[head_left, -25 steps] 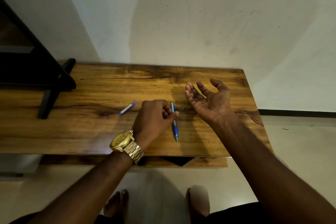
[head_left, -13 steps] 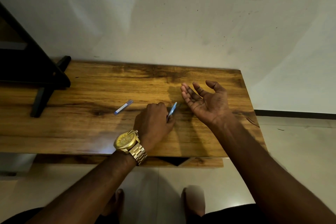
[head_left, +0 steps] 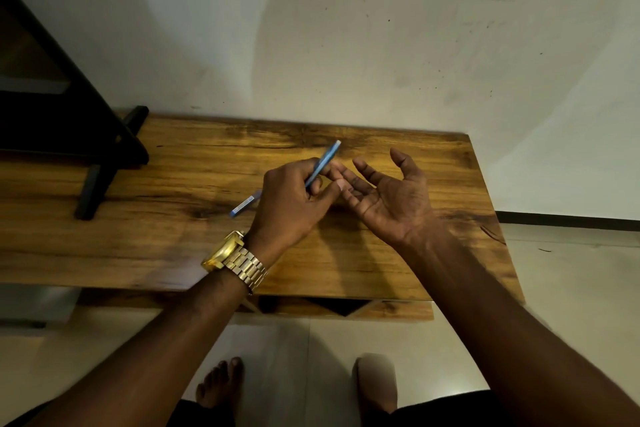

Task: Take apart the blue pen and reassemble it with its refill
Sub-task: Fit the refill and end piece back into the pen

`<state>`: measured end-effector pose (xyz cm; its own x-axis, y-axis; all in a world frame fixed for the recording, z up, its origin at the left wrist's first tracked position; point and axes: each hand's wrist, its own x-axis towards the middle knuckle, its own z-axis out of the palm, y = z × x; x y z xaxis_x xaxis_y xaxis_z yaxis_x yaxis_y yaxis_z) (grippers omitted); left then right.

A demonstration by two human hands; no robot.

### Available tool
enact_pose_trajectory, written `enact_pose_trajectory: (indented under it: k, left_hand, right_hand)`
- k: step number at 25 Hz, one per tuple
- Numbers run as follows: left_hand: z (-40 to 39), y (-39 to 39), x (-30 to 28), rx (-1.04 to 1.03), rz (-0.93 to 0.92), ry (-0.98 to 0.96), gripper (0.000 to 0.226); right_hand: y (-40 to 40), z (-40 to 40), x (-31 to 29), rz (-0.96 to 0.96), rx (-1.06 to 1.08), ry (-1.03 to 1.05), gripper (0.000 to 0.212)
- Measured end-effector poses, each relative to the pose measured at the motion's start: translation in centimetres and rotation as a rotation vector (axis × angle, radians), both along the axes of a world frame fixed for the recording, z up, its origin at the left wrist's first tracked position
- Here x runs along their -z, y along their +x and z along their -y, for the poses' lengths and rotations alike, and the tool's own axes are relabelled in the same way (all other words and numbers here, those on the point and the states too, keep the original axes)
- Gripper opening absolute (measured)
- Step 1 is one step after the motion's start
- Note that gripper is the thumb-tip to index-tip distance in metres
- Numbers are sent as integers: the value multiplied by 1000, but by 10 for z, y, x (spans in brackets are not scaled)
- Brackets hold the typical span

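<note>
My left hand (head_left: 292,201), with a gold watch on its wrist, grips the blue pen (head_left: 325,158) above the wooden table (head_left: 166,239). The pen tilts up and to the right, its pale end pointing away from me; its lower part is hidden inside my fingers. My right hand (head_left: 384,198) is held palm up right beside it, fingers relaxed and spread, its fingertips close to my left thumb. A small blue and white piece (head_left: 244,207), perhaps the refill packet, lies flat on the table just left of my left hand, partly covered by it.
A black stand (head_left: 93,163) with angled legs sits on the table's far left. A pale wall rises right behind the table. The table's right edge drops to a tiled floor (head_left: 571,288). My bare feet (head_left: 221,385) show below the front edge.
My left hand has lifted the pen off the table and tilted it up toward the wall. My right hand stayed palm up and now sits closer to the left.
</note>
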<state>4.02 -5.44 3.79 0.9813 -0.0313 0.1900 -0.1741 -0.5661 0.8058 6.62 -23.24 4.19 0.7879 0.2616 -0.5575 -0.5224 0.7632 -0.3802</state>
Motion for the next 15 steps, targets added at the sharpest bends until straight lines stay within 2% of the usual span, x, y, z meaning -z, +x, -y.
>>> enact_pose_trajectory:
  k: [3,5,8,11,13,15]
  left_hand:
    - [4,-2,-1,44,-2,50,12]
    - [3,-3,-1,69,-34,104,4]
    - [2,-2,1,80,-32,165,38]
    - [2,-2,-2,113,-48,208,26]
    - [0,-1,-1,152,-48,239,31]
    - [-1,0,-2,187,-55,265,20]
  right_hand:
    - [-6,-9,-1,29,-97,-25,62]
    - [-9,-15,-3,55,-162,-46,68]
    - [-10,-18,-5,81,-193,-113,76]
    - [-11,-19,-6,108,-241,-158,74]
    - [-11,-18,-6,127,-279,-171,75]
    - [-11,-18,-4,142,-298,-170,76]
